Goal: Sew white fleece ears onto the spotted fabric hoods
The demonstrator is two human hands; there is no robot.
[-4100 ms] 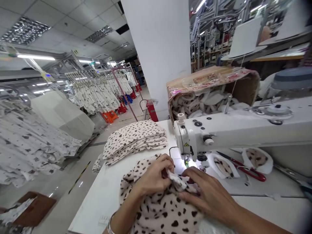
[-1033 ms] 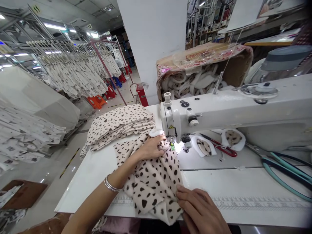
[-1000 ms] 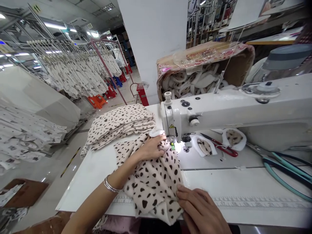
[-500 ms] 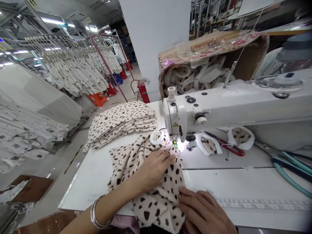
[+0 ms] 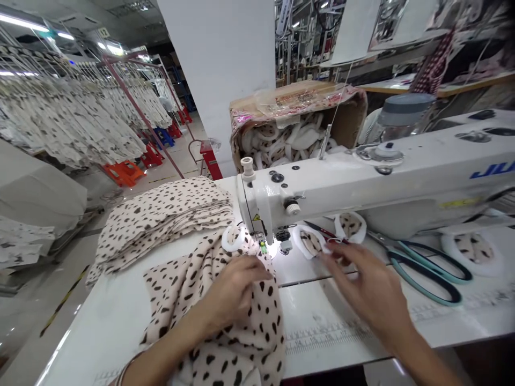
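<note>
A spotted stack lies along the left edge of the table. Spotted cloth runs toward the near edge, the left hand curled on top, any pinch hidden. A white-rimmed patch lies at the right hand; whether pinched, I cannot tell. Scissors lie further right.

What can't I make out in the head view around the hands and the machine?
All in the head view:
Red-handled tool: handles mostly hidden by the right hand.
Right hand against the nearest white-rimmed piece: fingers cover the edge, so touching or not is unclear.
Spotted cloth under the left hand: hidden by that hand.
Needle: too small to tell.
Blue lettering: cut off by the right edge.
</note>
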